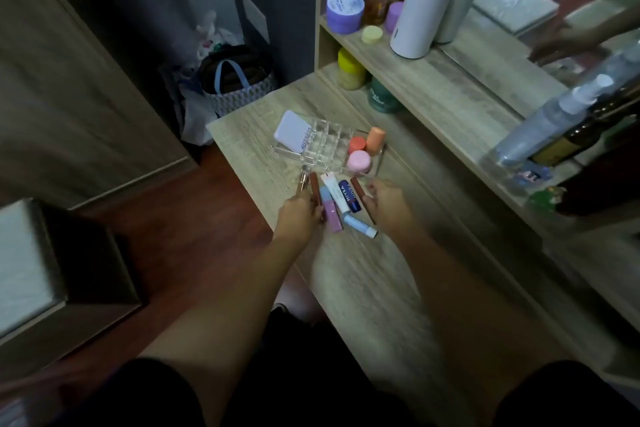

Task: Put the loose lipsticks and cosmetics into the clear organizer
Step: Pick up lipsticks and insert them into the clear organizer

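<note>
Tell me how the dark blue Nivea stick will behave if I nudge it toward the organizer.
The Nivea stick lies flat and looks round, so it will likely roll sideways. It looks small and light. Tubes crowd both sides, so a push may shift them too.

1. White cylinder [423, 9], upright on upper shelf [433, 80].
2. Purple jar [344, 12], left end of same shelf.
3. Yellow disc [372, 34], between jar and cylinder.
4. Yellow-lidded jar [351, 69], lower shelf.
5. Patterned bag [239, 83], on floor [166, 236].

Person: both forearms bare to above the elbow. Dark, black-looking short sleeves at the upper arms. No rings or watch visible.
</note>
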{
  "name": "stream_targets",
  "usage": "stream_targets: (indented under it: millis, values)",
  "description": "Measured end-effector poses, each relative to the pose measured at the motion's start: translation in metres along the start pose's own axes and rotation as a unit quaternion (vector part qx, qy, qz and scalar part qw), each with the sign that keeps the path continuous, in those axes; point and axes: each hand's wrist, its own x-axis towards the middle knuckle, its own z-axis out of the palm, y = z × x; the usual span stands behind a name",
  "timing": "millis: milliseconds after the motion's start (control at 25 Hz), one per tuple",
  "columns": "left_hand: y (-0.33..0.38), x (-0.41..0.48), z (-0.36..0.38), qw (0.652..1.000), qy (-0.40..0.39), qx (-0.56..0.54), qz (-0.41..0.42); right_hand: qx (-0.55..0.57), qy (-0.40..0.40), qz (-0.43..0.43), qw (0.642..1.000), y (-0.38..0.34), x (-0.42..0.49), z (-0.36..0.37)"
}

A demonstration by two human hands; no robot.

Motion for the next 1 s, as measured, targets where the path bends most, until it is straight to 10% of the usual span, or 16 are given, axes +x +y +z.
stream_targets:
  millis: [640,1000]
  values:
    - [0.006,0.009,0.006,0.993,0.002,-0.06,-0.097,-0.017,-0.036,0.027,0.999,-0.011,0.014,-0.007]
    - [0.017,0.027,-0.045,0.969,0.009,-0.244,-0.025,0.329,0.061,0.016,0.942,-0.031,0.017,-0.036]
